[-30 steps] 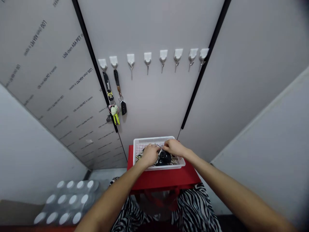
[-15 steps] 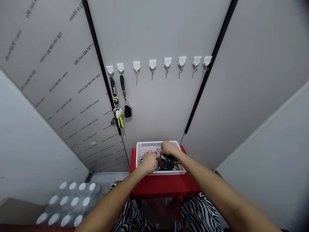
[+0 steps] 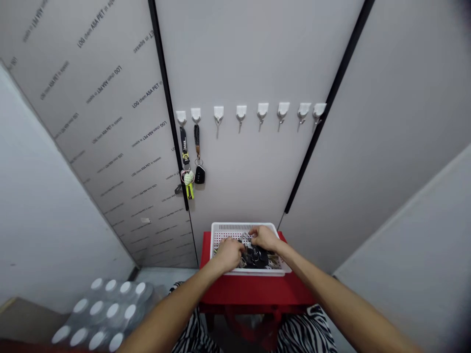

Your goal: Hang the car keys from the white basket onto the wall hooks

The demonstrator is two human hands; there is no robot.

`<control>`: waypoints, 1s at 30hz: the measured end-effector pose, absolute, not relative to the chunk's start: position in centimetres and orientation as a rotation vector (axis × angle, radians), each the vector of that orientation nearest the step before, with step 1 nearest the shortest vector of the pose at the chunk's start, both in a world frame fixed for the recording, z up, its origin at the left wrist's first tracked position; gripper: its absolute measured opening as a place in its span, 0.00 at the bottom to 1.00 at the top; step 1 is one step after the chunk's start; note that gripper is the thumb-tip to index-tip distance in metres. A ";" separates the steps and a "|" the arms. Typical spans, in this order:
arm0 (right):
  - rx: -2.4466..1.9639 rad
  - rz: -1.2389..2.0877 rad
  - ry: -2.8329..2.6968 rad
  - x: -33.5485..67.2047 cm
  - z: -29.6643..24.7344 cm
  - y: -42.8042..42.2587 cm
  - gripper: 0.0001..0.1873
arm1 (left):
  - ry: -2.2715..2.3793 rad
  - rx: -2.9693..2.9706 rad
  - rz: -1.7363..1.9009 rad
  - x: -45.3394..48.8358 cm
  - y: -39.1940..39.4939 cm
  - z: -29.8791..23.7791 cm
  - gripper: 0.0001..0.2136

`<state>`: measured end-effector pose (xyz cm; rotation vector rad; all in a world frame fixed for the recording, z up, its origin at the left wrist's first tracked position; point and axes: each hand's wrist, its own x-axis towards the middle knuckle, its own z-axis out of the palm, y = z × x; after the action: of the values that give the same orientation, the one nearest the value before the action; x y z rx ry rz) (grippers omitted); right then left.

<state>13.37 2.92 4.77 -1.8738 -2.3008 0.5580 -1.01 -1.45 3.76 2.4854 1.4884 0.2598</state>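
A white plastic basket (image 3: 250,273) holds a jumble of black and metallic items that look like keys and key fobs (image 3: 260,258). Inside its left half, my left hand (image 3: 228,253) is closed with the fingertips among them. My right hand (image 3: 265,238) reaches in over the far right side, thumb and fingers pinched together by a small silvery piece. What either hand grips is too small and partly hidden to name. On the wall ahead hang a black strap with a yellow-green keychain (image 3: 189,182) and a car key fob (image 3: 199,174) on a braided loop.
The basket stands on a red stool (image 3: 253,294) between my knees. Several white adhesive hooks (image 3: 241,113) run in a row across the grey panel (image 3: 250,181), the two leftmost carrying the keychains. Wrapped bottles with white caps (image 3: 112,311) stand on the floor at left.
The view has tilted, so the wall and basket sit lower in the picture. My right hand has turned, and its fingers now show above the pile. My left hand stays in the basket.
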 end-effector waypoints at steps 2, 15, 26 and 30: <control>-1.903 0.546 -2.359 13.0 4.9 2.6 0.14 | 1.499 2.477 0.252 -0.9 -1.5 3.8 0.14; -2.030 0.162 -2.314 11.1 4.9 2.1 0.13 | 1.516 2.400 0.253 -1.1 -2.0 4.1 0.15; -1.920 0.192 -2.272 10.6 5.0 1.3 0.13 | 1.516 2.322 0.420 -1.0 -1.7 3.0 0.16; -1.799 0.322 -2.172 11.3 4.2 1.4 0.13 | 1.524 2.249 0.415 -0.8 -1.6 2.9 0.15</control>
<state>11.29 1.39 4.17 -1.7991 -2.1721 0.3218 -0.83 -1.61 2.92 2.2489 1.5241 0.4148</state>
